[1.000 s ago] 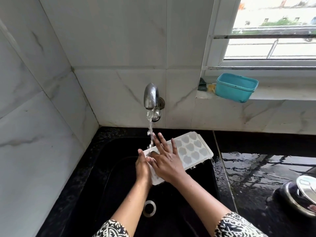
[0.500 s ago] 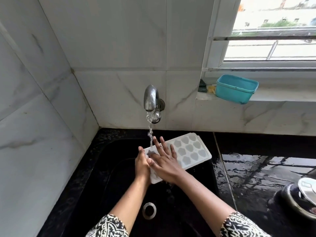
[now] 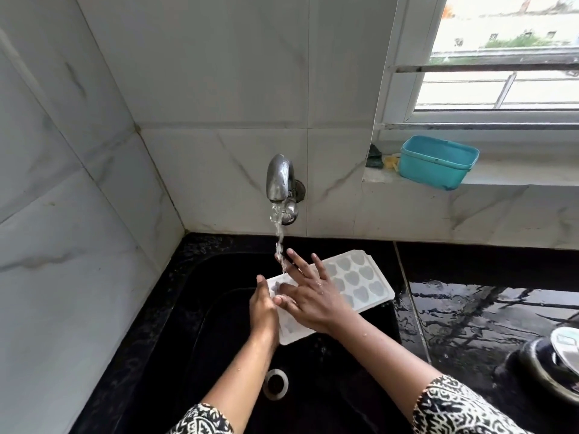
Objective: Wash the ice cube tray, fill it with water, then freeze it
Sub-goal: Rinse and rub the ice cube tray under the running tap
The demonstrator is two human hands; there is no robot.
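White marble-veined wall tiles (image 3: pixel 219 73) fill the back and left of the head view, meeting in a corner. A barred window (image 3: pixel 501 57) sits at two o'clock. On its sill (image 3: pixel 517 178) stands a teal tub (image 3: pixel 437 162), with a green and yellow scrub pad (image 3: pixel 380 159) just beside it at its nine o'clock.

A steel tap (image 3: pixel 279 180) juts from the back wall, and a thin stream of water (image 3: pixel 278 233) falls from it. Below lies a black sink (image 3: pixel 188 308), its round drain (image 3: pixel 275 384) at six o'clock of the hands.

The white ice cube tray (image 3: pixel 357 283) is held over the sink basin, cavities up. Its long axis is tilted, the far end pointing toward two o'clock near the sink's right rim. The stream lands at the tray's near-left part, close to the right hand's fingertips.

The left hand (image 3: pixel 262 311) grasps the tray's left end, thumb hooked over the top edge. Its other fingers are hidden beneath. The right hand (image 3: pixel 310 296) lies flat on the tray's top, fingers (image 3: pixel 300 261) straight and spread, gripping nothing.

At three o'clock the black table (image 3: pixel 485 324) is wet and glossy. A steel vessel (image 3: pixel 557 361) shows at its right edge, cut off by the frame. Black-and-white patterned sleeves (image 3: pixel 454 408) cover both forearms at the bottom.
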